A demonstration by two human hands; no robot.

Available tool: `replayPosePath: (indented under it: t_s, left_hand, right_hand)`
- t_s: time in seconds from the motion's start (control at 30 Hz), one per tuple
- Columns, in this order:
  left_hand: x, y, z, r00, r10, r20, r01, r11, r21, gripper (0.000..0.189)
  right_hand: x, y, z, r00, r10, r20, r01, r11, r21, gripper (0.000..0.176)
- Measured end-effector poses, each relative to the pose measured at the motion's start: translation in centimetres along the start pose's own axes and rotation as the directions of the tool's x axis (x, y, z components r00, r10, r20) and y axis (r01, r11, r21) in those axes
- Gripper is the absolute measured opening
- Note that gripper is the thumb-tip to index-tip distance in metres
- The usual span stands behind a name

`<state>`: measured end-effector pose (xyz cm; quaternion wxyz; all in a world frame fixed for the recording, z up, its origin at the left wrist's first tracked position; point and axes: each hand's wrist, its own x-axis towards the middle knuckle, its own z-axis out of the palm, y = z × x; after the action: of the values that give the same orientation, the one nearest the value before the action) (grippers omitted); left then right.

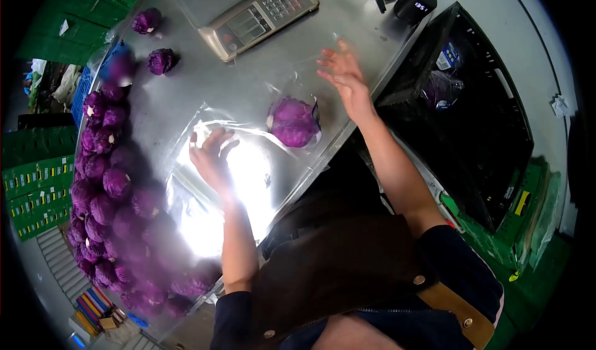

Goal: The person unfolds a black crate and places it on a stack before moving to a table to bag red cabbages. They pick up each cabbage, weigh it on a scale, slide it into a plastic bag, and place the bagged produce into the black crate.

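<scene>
A purple cabbage (293,122) sits near the front edge of the metal table, with clear plastic around it. My left hand (212,159) is over a sheet of shiny clear plastic (242,129) left of that cabbage, fingers apart and slightly curled; glare hides whether they touch the film. My right hand (345,77) is raised above and to the right of the cabbage, fingers spread, with no held object visible. Two loose cabbages, one nearer (161,62) and one farther (146,21), lie toward the back left.
A large pile of purple cabbages (102,182) lines the left side. A scale's keypad unit (264,18) stands at the back, near a black clock (415,3). At right is a black crate (478,132) holding a wrapped cabbage (442,90). Green crates (40,185) stand beyond the table.
</scene>
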<state>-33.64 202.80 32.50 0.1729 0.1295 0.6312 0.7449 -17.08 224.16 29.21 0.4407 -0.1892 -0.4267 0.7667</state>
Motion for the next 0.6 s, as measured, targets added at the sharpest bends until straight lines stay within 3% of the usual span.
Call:
replayPosePath:
  t_s: [0.03,0.1,0.13,0.2,0.27,0.3,0.33,0.4,0.43,0.53,0.57,0.6]
  left_hand:
    - [-1.2,-0.5,-0.2,1.000,0.015,-0.010,-0.013,0.986,0.165,0.047]
    - [-3.4,-3.3,-0.8,0.995,-0.018,0.094,-0.002,0.976,0.216,0.057]
    - [-4.6,-4.4,-0.1,0.986,0.001,0.169,-0.045,0.966,0.255,0.073]
    - [-5.0,-3.2,1.7,0.966,-0.125,0.225,0.075,0.974,0.216,0.091]
    - [-5.1,-2.9,2.9,0.968,-0.153,0.201,0.112,0.973,0.202,0.098]
    - [-5.1,-2.9,3.1,0.968,-0.171,0.182,0.134,0.971,0.198,0.102]
    - [-5.2,-3.2,2.8,0.969,-0.137,0.205,0.109,0.984,0.141,0.105]
    - [-5.4,-5.1,1.5,0.964,-0.069,0.255,0.063,0.998,0.033,0.112]
    - [-5.1,-7.5,-0.1,0.938,0.072,0.340,-0.064,0.997,-0.033,0.097]
    - [-5.1,-4.8,-0.8,0.950,-0.227,0.214,0.252,0.963,-0.099,0.074]
    - [-5.9,-3.0,-0.9,0.944,-0.106,0.313,0.128,0.990,-0.051,0.080]
    - [-6.4,-2.9,-1.5,0.939,-0.160,0.305,0.194,0.977,-0.083,0.079]
  right_hand:
    - [0.8,2.3,-1.4,0.989,0.150,-0.004,-0.149,0.984,-0.100,0.055]
    - [2.0,7.3,-4.1,0.902,0.428,-0.060,-0.426,0.857,-0.290,0.061]
    - [1.9,7.4,-3.4,0.779,0.627,-0.020,-0.618,0.763,-0.190,0.067]
    - [0.6,7.6,-1.6,0.847,0.531,-0.020,-0.530,0.843,-0.088,0.076]
    - [-1.3,8.4,-1.6,0.872,0.478,-0.104,-0.486,0.869,-0.086,0.082]
    - [-1.7,6.5,0.4,0.867,0.486,-0.113,-0.476,0.873,0.103,0.086]
    - [-2.4,5.4,2.1,0.850,0.505,-0.152,-0.499,0.863,0.077,0.080]
    - [-4.5,4.8,2.4,0.900,0.435,0.035,-0.428,0.896,-0.122,0.071]
    - [-4.7,4.6,2.5,0.894,0.439,0.085,-0.437,0.898,-0.040,0.065]
    - [-3.9,7.6,-2.2,0.892,0.417,0.175,-0.399,0.908,-0.129,0.067]
    - [-3.2,3.8,0.5,0.881,0.434,0.187,-0.386,0.889,-0.246,0.067]
    - [-2.7,3.7,1.1,0.873,0.419,0.250,-0.350,0.895,-0.278,0.066]
